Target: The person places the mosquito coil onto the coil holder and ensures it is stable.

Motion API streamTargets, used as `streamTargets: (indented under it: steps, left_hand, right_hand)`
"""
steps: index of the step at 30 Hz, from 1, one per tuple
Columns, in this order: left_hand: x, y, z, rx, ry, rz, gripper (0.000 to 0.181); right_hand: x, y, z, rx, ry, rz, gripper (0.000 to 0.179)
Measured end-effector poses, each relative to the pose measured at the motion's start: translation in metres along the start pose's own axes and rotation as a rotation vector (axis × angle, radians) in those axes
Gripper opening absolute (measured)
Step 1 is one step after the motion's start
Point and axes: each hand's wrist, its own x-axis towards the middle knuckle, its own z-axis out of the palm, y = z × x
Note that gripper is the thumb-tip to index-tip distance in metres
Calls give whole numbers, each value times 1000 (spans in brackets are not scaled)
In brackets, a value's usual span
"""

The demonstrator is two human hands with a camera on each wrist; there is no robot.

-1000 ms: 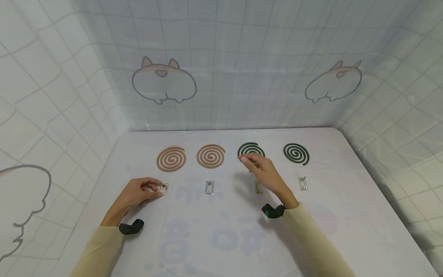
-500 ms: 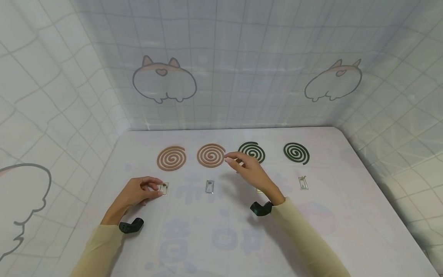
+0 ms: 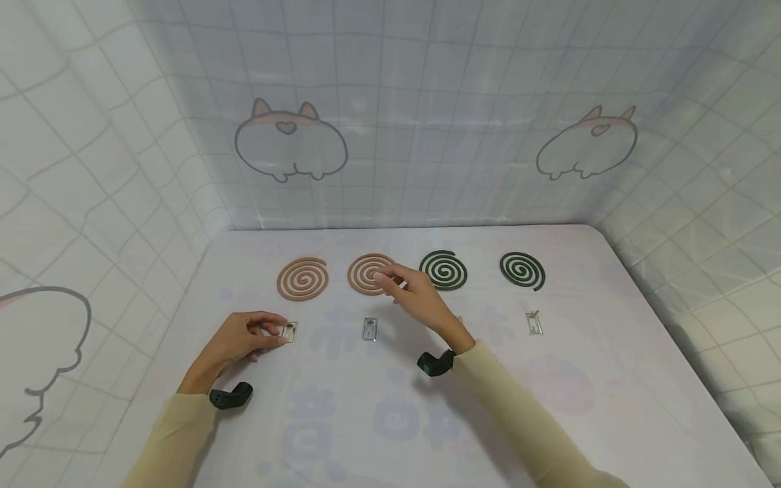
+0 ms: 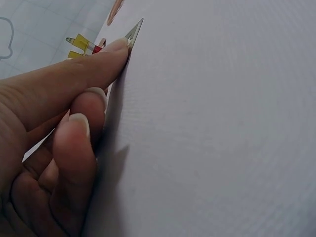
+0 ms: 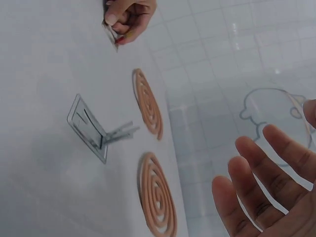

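At the left of the table, my left hand (image 3: 244,337) pinches a small metal mosquito coil stand (image 3: 289,332) by its frame between thumb and fingers. The left wrist view shows yellow prongs (image 4: 79,44) and a red bit sticking up beside the fingers. My right hand (image 3: 421,298) hovers, fingers relaxed and spread, overlapping the second brown mosquito coil (image 3: 356,274) in the head view. Nothing shows in it. A silver coil stand (image 3: 369,329) with raised prongs (image 5: 123,133) sits in front of that coil.
Another brown coil (image 3: 302,278) lies farther left. Two green coils (image 3: 444,270) continue the row to the right. One more stand (image 3: 534,324) lies before the far right coil; a gold one is mostly hidden behind my right wrist. Patterned cloth walls (image 3: 390,135) surround the table.
My right hand has swept left from the nearer green coil to the second brown coil, uncovering the green one. My left hand keeps its pinch on the stand in the same place.
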Motion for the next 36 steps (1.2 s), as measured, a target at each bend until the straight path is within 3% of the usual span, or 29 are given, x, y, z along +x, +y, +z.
streamTargets:
  steps: [7,14,22,36]
  left_hand:
    - [0,-1,2,11,-2,9,51]
    - [0,-2,2,5,1,-5,51]
    - [2,-1,3,2,1,16,47]
    - [0,-2,2,3,18,-4,51]
  right_hand:
    - [10,2,17,19,-22,26,41]
    - [19,2,33,-11,-40,-24,31]
    - [31,7,49,-37,-76,4,39]
    - [43,6,75,-152,-87,29,35]
